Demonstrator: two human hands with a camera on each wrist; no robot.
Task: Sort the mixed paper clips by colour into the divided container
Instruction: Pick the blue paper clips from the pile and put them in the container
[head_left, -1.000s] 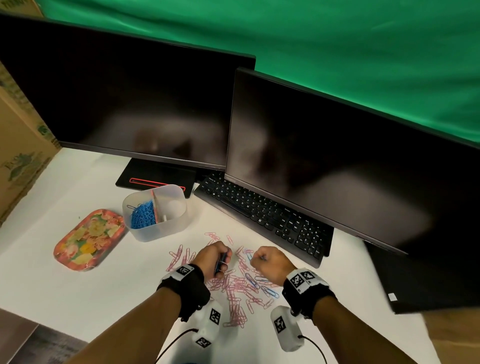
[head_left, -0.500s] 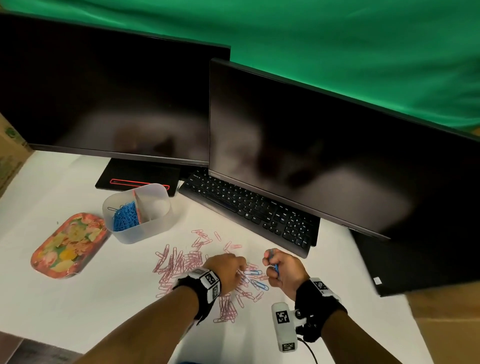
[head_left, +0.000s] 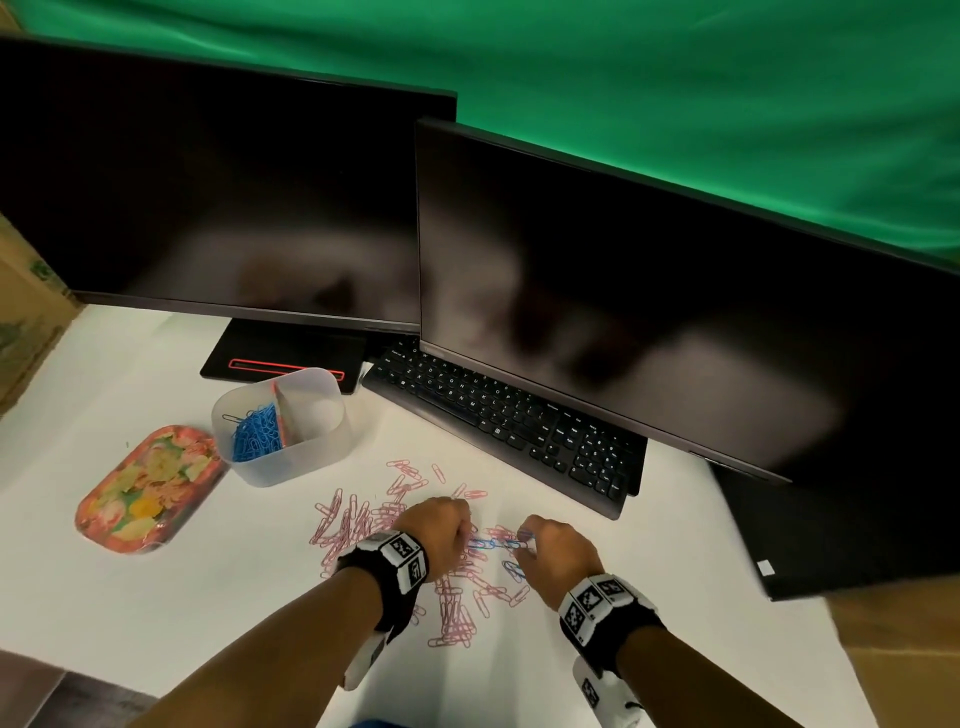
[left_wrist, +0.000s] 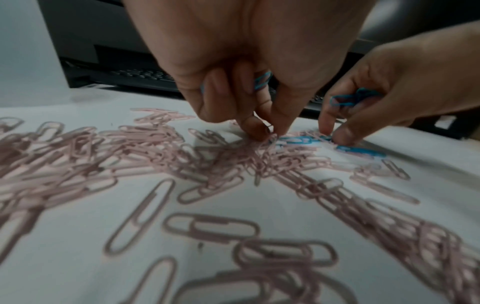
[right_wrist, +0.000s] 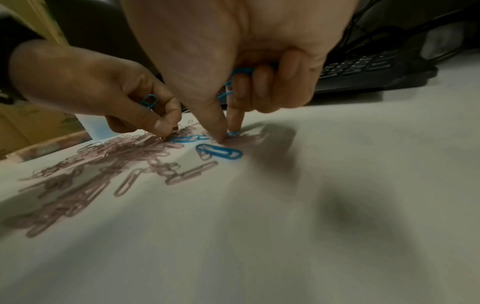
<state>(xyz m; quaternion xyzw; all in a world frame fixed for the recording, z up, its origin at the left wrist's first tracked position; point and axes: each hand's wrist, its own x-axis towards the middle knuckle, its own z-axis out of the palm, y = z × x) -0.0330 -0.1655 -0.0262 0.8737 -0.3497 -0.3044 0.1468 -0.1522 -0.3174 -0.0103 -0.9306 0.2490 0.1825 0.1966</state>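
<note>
Pink paper clips (head_left: 363, 525) lie scattered on the white table, with a few blue paper clips (head_left: 491, 544) between my hands. My left hand (head_left: 467, 530) keeps blue clips (left_wrist: 262, 81) tucked in its curled fingers while thumb and forefinger (left_wrist: 259, 129) pinch at the pile. My right hand (head_left: 522, 545) also holds blue clips (right_wrist: 241, 72) in curled fingers; its thumb (right_wrist: 218, 135) presses down beside a loose blue clip (right_wrist: 221, 153). The translucent divided container (head_left: 291, 467) stands at the back left, with blue clips (head_left: 254, 434) in its left compartment.
A floral tray (head_left: 145, 488) lies left of the container. A black keyboard (head_left: 509, 421) and two dark monitors (head_left: 623, 291) stand close behind the pile. Cardboard boxes (head_left: 26, 322) border the table's left side.
My right hand, raised half a second ago with a blue clip, has come down onto the pile. My left hand has shifted right towards the blue clips. The head view has moved.
</note>
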